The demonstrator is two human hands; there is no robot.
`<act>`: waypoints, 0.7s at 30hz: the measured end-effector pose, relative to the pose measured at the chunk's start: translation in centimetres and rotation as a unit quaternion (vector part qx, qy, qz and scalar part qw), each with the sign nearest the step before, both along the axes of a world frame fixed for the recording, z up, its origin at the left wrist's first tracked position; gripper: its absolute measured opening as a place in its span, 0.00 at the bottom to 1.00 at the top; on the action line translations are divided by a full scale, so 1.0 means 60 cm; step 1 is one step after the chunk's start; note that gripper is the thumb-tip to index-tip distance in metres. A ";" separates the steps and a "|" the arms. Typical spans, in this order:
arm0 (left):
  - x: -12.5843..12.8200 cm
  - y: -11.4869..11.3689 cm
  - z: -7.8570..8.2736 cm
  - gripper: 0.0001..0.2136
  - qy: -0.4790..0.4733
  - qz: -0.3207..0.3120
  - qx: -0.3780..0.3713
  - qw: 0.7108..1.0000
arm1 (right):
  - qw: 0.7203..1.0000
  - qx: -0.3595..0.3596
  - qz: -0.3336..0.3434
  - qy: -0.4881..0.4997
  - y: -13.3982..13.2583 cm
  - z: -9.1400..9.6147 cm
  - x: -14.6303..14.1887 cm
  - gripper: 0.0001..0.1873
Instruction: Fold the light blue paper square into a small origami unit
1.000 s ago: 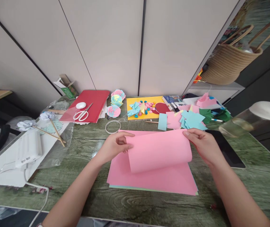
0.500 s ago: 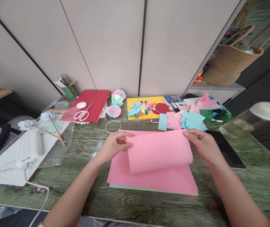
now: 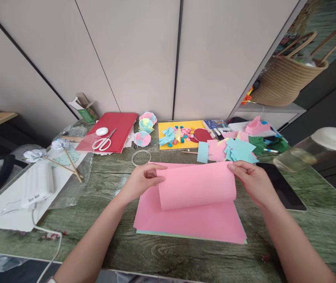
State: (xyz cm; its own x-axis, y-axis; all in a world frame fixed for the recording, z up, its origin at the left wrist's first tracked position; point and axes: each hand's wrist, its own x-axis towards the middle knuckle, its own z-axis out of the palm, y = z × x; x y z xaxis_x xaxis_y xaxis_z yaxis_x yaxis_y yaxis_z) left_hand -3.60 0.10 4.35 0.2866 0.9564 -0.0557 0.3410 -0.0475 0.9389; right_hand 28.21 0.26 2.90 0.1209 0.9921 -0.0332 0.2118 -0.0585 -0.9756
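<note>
A pink paper sheet (image 3: 195, 184) is curled over on itself above a stack of pink sheets (image 3: 185, 222) lying on the green table (image 3: 162, 259). My left hand (image 3: 142, 181) pinches the sheet's upper left corner. My right hand (image 3: 252, 181) pinches its upper right corner. Both hands hold the folded-over edge near the far side of the stack. A pale green sheet edge shows under the stack at the near side.
Behind the stack lie a clear tape ring (image 3: 140, 157), white scissors (image 3: 102, 142) on red paper (image 3: 109, 135), paper flowers (image 3: 145, 125), a yellow sheet with beads (image 3: 179, 135) and blue and pink paper scraps (image 3: 232, 149). A dark tablet (image 3: 282, 188) lies at right, a white device (image 3: 36, 184) at left.
The curled fold of the pink sheet has drawn slightly farther from me, its lower bulge now shorter. Both hands stay on the corners.
</note>
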 end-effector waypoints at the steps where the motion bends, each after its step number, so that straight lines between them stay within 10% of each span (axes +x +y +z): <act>1: 0.000 0.000 0.000 0.16 0.001 -0.001 0.004 1.000 | 1.000 0.001 0.000 0.006 0.000 0.000 -0.001 0.11; 21: -0.005 0.002 -0.007 0.15 -0.003 -0.010 0.020 1.000 | 0.998 0.046 0.015 -0.042 -0.004 0.004 0.000 0.11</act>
State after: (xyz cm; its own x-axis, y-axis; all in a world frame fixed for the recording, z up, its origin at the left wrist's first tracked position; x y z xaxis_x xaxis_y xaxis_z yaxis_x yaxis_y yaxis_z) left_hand -3.88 0.22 3.92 0.3060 0.9519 -0.0149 0.3331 -0.0924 0.9384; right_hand 28.24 0.01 3.16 0.0905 0.9936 0.0679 0.2937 0.0385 -0.9551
